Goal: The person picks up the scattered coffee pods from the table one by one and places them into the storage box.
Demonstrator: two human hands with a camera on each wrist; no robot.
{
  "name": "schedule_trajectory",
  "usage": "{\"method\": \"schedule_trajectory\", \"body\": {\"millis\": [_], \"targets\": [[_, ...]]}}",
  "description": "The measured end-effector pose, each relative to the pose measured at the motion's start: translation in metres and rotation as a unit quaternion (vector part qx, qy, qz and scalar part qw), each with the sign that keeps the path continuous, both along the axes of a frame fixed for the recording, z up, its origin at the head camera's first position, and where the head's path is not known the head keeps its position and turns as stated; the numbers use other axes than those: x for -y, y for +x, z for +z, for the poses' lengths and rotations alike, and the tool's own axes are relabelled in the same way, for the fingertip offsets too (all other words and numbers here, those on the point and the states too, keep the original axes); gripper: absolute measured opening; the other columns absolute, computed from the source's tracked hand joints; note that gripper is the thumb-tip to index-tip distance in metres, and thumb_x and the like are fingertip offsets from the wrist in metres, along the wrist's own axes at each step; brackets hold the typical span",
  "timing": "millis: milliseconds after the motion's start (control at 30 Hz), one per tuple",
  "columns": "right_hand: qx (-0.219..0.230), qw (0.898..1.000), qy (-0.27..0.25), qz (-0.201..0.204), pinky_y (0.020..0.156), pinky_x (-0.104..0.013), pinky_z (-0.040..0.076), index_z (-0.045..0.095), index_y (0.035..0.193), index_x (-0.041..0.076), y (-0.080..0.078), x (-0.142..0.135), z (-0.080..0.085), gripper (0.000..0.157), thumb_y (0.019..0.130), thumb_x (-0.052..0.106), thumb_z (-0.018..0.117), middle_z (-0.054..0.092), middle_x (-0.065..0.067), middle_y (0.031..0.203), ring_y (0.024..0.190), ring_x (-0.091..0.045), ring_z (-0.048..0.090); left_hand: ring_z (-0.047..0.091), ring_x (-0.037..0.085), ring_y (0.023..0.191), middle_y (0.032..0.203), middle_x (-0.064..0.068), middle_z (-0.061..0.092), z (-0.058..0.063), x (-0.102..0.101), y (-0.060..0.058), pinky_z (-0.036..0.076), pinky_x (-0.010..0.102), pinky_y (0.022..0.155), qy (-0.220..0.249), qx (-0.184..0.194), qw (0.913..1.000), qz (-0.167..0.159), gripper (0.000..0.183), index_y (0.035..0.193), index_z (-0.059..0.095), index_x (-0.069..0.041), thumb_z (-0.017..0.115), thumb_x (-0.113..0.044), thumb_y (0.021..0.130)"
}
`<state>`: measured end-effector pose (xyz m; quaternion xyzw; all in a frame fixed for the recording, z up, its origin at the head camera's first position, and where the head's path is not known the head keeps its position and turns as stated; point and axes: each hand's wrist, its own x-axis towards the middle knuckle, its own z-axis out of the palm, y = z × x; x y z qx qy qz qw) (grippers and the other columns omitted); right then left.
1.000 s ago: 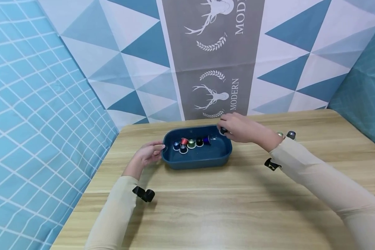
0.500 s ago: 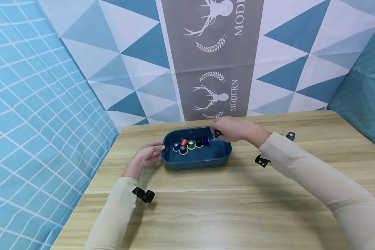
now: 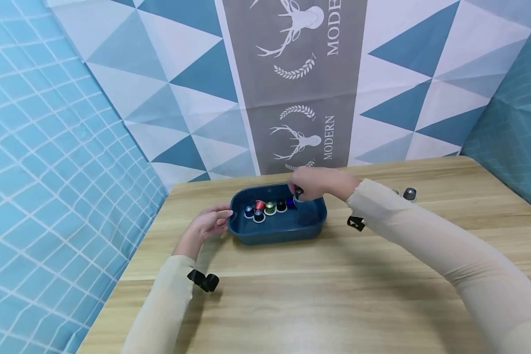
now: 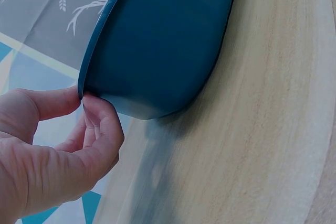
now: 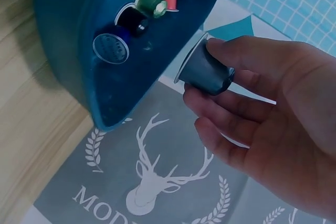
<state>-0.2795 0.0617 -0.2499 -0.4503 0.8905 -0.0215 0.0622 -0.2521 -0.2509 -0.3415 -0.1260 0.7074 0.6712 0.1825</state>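
Observation:
My right hand (image 3: 313,183) pinches a dark grey coffee capsule (image 5: 205,66) between thumb and fingers, over the right part of a deep blue oblong dish (image 3: 278,237). In the right wrist view the capsule's pale rim faces the dish. At the dish's left end my left hand (image 4: 58,150) pinches the rim between thumb and forefinger. Inside lie several capsules: a red one (image 3: 259,205), a green one (image 3: 269,208), a black one (image 3: 281,205), a deep blue one (image 5: 111,47) on its side, and two dark bluish ones at the left.
To the right on the wooden table (image 3: 292,300) stands a dark capsule (image 3: 409,194), with another beside it mostly hidden by the right sleeve (image 3: 416,236). A patterned cloth (image 3: 300,88) hangs right behind the table's back edge.
My right hand has moved left and lower with its capsule, from the dish's right end to over its inside. The left hand keeps its place on the rim. The head view has tilted slightly.

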Motion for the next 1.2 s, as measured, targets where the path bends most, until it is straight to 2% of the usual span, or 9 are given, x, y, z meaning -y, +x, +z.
{"method": "schedule_trajectory", "body": {"millis": [200,467,733,1033,1200], "targets": [[0.018,0.999,0.025,-0.012,0.079,-0.035,0.052,0.067,0.094,0.004,-0.007,0.011,0.001,0.012,0.082,0.006,0.067,0.067,-0.009,0.096,0.082,-0.020,0.057,0.057,0.004,0.074,0.089,-0.005,0.060,-0.003,0.000,0.001,0.050,0.018,0.064,0.011,0.001,0.9999,0.007,0.053,0.147,0.035,-0.005,0.054,-0.010,0.097],[0.051,0.995,0.058,-0.058,0.079,-0.032,0.051,0.067,0.098,0.007,-0.017,0.023,-0.004,0.014,0.084,0.007,0.067,0.066,-0.007,0.104,0.087,-0.018,0.056,0.057,0.004,0.074,0.092,-0.004,0.059,-0.007,-0.002,-0.001,0.050,0.017,0.064,0.005,0.004,1.0000,0.006,0.053,0.146,0.036,-0.006,0.055,-0.011,0.097],[0.059,0.991,0.079,-0.091,0.080,-0.030,0.049,0.067,0.093,0.011,-0.025,0.040,-0.008,0.012,0.083,0.013,0.071,0.065,-0.003,0.101,0.090,-0.018,0.055,0.058,0.004,0.076,0.092,-0.005,0.060,-0.004,0.000,0.001,0.049,0.017,0.064,0.013,-0.001,0.9999,0.004,0.055,0.147,0.033,-0.005,0.055,-0.011,0.097],[0.070,0.987,0.106,-0.099,0.073,-0.028,0.049,0.066,0.088,0.010,-0.023,0.058,-0.018,0.005,0.085,0.012,0.070,0.064,-0.001,0.090,0.079,-0.015,0.056,0.059,0.003,0.074,0.089,-0.006,0.061,-0.002,0.001,0.002,0.050,0.018,0.066,0.008,0.005,1.0000,-0.002,0.055,0.147,0.033,-0.005,0.054,-0.011,0.097],[0.041,0.988,0.119,-0.091,0.076,-0.028,0.051,0.068,0.092,0.011,-0.022,0.067,-0.022,0.008,0.085,0.015,0.071,0.067,0.000,0.091,0.079,-0.013,0.057,0.060,0.003,0.072,0.087,-0.007,0.062,0.000,0.000,0.002,0.050,0.018,0.067,0.006,0.002,0.9999,-0.008,0.053,0.147,0.034,-0.006,0.054,-0.011,0.098]]}}
